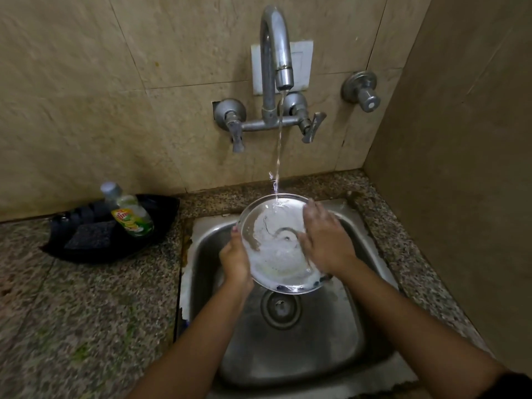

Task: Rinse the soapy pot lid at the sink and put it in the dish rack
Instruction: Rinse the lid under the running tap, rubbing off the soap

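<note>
A round glass pot lid [276, 249] with a steel rim, covered in white suds, is held tilted over the steel sink [354, 335]. Water from the tap [283, 76] falls in a thin stream onto the lid's far edge. My left hand [236, 259] grips the lid's left rim. My right hand [325, 240] lies flat on the lid's right side, fingers spread over the wet surface. No dish rack is in view.
A black tray [161, 223] on the granite counter [86, 312] left of the sink holds a green dish soap bottle [132, 217] and a dark scrub pad [89, 234]. Tap handles [312, 126] stick out from the tiled wall. A side wall stands close on the right.
</note>
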`<state>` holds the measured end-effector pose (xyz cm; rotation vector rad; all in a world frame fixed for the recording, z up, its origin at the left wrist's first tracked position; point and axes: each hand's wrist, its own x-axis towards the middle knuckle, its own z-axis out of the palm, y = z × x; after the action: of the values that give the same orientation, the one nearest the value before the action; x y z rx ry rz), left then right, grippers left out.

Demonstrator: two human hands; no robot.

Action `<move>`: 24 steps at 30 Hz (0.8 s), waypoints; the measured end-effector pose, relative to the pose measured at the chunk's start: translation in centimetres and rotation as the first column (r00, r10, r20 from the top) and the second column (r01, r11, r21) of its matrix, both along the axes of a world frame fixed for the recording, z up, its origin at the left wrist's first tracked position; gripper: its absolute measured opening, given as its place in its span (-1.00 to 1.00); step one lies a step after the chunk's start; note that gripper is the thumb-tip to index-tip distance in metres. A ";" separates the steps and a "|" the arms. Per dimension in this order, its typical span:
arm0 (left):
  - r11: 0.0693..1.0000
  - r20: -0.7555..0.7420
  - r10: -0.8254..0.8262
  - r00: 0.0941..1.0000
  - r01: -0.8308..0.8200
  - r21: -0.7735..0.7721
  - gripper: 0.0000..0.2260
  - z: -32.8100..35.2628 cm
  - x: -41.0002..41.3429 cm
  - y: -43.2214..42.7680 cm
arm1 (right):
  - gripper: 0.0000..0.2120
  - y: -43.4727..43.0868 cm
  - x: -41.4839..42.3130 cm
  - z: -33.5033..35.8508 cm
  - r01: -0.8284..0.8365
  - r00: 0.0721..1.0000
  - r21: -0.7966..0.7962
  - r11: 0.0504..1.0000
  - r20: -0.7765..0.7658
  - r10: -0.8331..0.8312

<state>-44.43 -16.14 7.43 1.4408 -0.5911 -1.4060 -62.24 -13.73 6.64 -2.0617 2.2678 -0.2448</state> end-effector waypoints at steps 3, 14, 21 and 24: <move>0.999 -0.045 -0.036 0.998 0.036 0.000 -0.69 0.5 -1.7 0.5 | -0.40 -2.3 4.5 1.3 -0.166 0.975 -0.040 0.985 0.140 0.170; 0.996 0.047 -0.085 0.995 0.085 0.001 -0.66 1.1 -0.3 0.4 | -0.38 -1.1 1.4 0.7 -0.029 0.999 -0.064 0.998 0.012 0.030; 0.999 0.015 -0.032 0.999 0.032 -0.005 -0.66 1.2 0.4 -0.9 | -0.43 3.7 4.9 1.1 -0.526 0.845 0.004 0.850 0.120 0.522; 0.999 0.056 -0.032 0.998 0.035 -0.042 -0.66 0.8 1.3 -1.0 | -0.41 3.3 0.5 0.4 -0.279 0.960 -0.023 0.960 0.007 0.279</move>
<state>-43.17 -17.16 8.24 1.4454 -0.6796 -1.3752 -61.71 -10.40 7.07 -2.3495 1.9430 -0.2619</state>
